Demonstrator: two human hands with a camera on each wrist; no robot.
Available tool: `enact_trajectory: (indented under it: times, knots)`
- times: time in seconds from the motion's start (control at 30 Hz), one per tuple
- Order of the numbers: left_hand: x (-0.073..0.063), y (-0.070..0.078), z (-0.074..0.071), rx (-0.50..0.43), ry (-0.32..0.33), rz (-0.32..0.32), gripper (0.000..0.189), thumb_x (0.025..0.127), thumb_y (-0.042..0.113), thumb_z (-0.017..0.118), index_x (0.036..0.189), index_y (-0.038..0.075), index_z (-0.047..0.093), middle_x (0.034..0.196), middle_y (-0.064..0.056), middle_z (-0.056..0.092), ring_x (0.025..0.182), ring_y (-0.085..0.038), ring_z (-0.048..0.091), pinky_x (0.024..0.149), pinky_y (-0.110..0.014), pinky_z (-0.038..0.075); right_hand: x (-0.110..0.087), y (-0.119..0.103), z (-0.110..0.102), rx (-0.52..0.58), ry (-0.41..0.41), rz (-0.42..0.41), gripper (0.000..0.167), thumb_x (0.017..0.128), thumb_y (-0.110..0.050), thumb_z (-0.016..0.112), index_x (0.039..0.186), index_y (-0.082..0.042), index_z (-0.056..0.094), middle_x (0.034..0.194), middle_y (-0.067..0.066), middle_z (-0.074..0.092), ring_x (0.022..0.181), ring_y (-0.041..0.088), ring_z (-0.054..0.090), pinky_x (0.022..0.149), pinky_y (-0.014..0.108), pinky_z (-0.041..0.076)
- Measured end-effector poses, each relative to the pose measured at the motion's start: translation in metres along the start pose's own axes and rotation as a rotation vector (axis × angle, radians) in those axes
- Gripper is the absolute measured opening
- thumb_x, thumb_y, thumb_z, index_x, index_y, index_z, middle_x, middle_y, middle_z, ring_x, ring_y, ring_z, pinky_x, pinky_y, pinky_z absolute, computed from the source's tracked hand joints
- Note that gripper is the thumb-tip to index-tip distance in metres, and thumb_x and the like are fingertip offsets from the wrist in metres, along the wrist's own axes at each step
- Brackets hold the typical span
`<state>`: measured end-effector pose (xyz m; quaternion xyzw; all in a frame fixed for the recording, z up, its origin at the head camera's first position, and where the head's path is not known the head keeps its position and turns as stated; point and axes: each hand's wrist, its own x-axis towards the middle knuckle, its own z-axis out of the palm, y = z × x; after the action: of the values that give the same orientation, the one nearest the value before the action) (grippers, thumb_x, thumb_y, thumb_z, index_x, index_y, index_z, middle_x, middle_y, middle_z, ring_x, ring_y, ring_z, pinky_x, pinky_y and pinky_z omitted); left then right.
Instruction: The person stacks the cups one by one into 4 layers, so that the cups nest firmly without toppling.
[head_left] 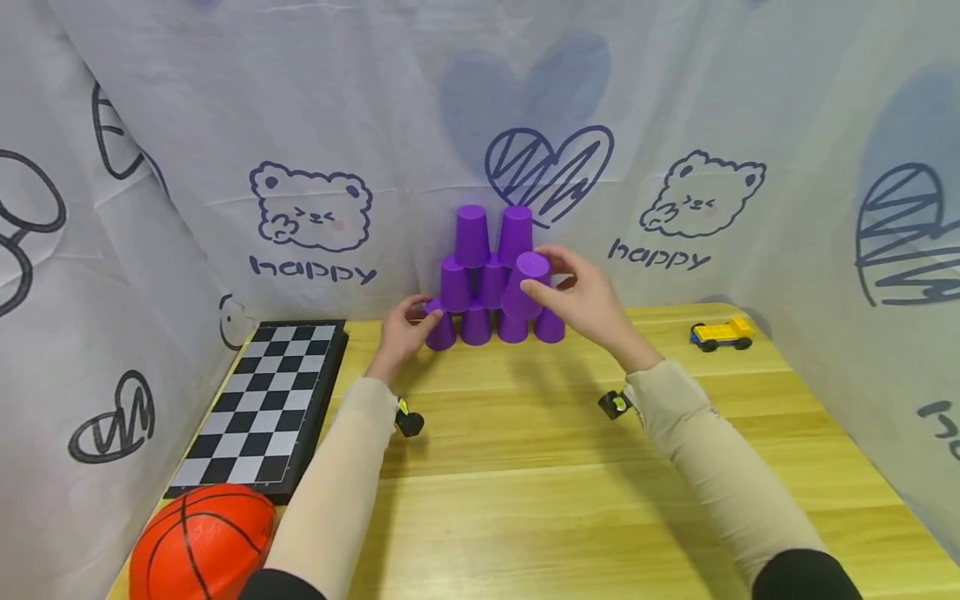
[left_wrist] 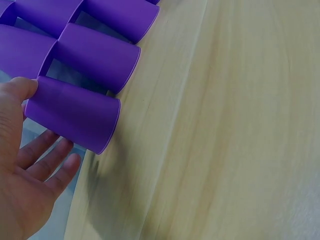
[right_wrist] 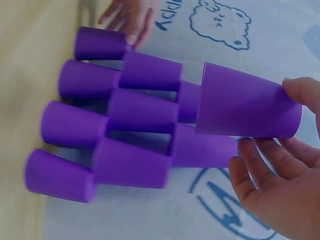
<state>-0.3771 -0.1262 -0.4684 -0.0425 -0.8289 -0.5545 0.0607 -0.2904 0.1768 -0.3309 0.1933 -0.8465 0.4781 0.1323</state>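
Note:
Purple plastic cups stand upside down in a stepped pyramid, with two cups in its top row, among them the top-left cup [head_left: 472,237]. My right hand [head_left: 588,304] holds a loose purple cup [right_wrist: 248,102] by its closed end, thumb on one side and fingers on the other. This cup is off the stack, in front of its right side in the head view. At the left end of the bottom row, my left hand [head_left: 403,335] has its thumb and index finger about the base of the end cup [left_wrist: 75,114]; its other fingers spread loosely beside that cup.
A checkered game board [head_left: 262,400] lies at the left of the wooden table [head_left: 480,517]. In front of it is an orange basketball [head_left: 204,542]. A yellow toy truck [head_left: 722,334] stands at the right. A printed white curtain [head_left: 420,108] hangs close behind the cups.

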Motion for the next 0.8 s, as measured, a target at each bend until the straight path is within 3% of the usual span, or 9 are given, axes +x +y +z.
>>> enact_trajectory:
  times: [0.47,0.63,0.8]
  knots:
    - [-0.002,0.0,0.001,-0.042,0.009,-0.029,0.049,0.1,0.023,0.073,0.144,0.007,0.06,0.138,-0.028,0.065,0.128,-0.042,0.064,0.106,-0.053,0.057,0.068,-0.049,-0.015,-0.073,0.037,-0.06,0.054,0.094,-0.03,0.079,0.142,-0.01,0.062,0.127,0.011,0.073,0.113,0.024,0.066,0.092,0.036,0.053]
    - [-0.002,-0.001,0.002,-0.054,0.01,-0.04,0.048,0.099,0.023,0.073,0.143,0.007,0.061,0.137,-0.027,0.066,0.128,-0.041,0.064,0.105,-0.053,0.058,0.082,-0.052,-0.017,-0.102,0.051,-0.026,0.053,0.095,-0.032,0.077,0.141,-0.009,0.062,0.127,0.01,0.073,0.114,0.023,0.066,0.098,0.035,0.052]
    - [0.0,-0.001,0.001,-0.076,0.013,-0.055,0.048,0.099,0.024,0.073,0.143,0.009,0.061,0.138,-0.026,0.065,0.129,-0.04,0.063,0.106,-0.052,0.057,0.095,-0.057,-0.016,-0.105,0.06,0.015,0.052,0.096,-0.034,0.076,0.14,-0.011,0.062,0.128,0.009,0.073,0.112,0.02,0.065,0.095,0.031,0.052]
